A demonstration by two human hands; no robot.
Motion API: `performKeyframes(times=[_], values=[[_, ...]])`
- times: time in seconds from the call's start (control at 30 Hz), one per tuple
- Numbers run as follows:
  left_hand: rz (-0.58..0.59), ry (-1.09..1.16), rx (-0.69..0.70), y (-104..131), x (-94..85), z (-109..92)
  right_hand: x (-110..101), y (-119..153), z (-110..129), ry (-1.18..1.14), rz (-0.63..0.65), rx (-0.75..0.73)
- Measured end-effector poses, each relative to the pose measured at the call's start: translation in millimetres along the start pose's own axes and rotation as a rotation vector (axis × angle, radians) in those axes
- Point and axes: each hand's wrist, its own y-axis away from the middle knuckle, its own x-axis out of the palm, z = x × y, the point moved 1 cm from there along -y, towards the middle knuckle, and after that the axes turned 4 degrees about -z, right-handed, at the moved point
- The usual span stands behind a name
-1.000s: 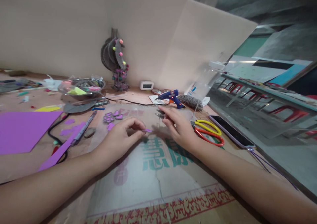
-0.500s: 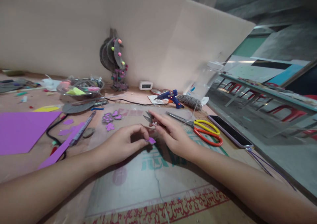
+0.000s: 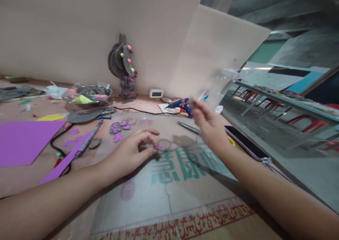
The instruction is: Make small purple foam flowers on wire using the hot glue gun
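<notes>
My left hand [image 3: 136, 148] rests low over the plastic-covered board, thumb and fingers pinched on a small purple cutout [image 3: 159, 147]. My right hand [image 3: 209, 123] is raised in front of the blue glue gun [image 3: 179, 105], its fingers closed. Something small and grey at its fingertips is blurred. Several purple cutouts [image 3: 118, 137], some edged in grey, lie beyond my left hand. Large scissors [image 3: 187, 127] lie under my right wrist, their handles mostly hidden.
A purple sheet [image 3: 29, 141], a purple strip [image 3: 62, 164] and a pen [image 3: 90, 139] lie left. Behind are a bowl of craft bits [image 3: 87, 97], a white clock [image 3: 156, 93] and a hanging grey ornament [image 3: 122, 63]. A phone [image 3: 247, 143] lies right.
My right hand has moved up and right, away from my left hand, and now covers the scissors' handles and the grey yarn. The small scissor blades near it no longer show.
</notes>
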Motion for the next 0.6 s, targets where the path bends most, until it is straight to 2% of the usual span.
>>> performKeyframes(times=[0.07,0.2,0.4,0.5,0.6], values=[[-0.047,-0.036,-0.011,-0.6,-1.5,0.1,16.0,18.1,2.0,0.032,0.124,-0.011],[-0.052,-0.087,-0.039,-2.6,-1.2,1.5,34.9,39.0,8.4,-0.092,0.359,0.102],[-0.010,-0.167,-0.003,-4.5,-0.4,6.9,37.3,42.2,12.1,-0.336,0.422,0.224],[-0.056,-0.193,0.004,-3.3,-2.7,2.5,40.5,45.5,15.5,-0.377,0.450,0.262],[-0.084,-0.209,0.033,-1.7,-4.2,-3.6,42.7,49.2,23.9,-0.398,0.498,0.226]])
